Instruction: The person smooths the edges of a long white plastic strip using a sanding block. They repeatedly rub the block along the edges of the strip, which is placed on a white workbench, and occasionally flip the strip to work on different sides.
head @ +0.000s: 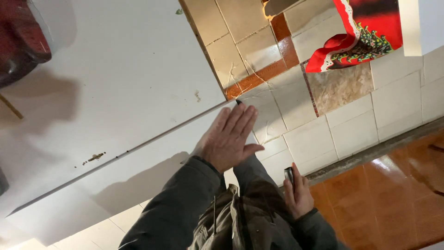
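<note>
My left hand (229,139) lies flat, fingers together, against the corner of a large white panel (129,78), its fingertips by the panel's thin edge (138,148). A small black mark (238,102) sits just past the fingertips at the corner. Lower down, my right hand (299,194) is closed around a small dark, shiny object (289,174) that sticks out above the fingers; what it is cannot be made out. Both arms wear dark grey sleeves.
Pale cracked tiles (305,134) with an orange-brown band (259,76) lie beyond the panel. A red patterned cloth (365,32) hangs at the upper right. Glossy orange tiles (393,194) fill the lower right. A dark red object (18,37) sits at the upper left.
</note>
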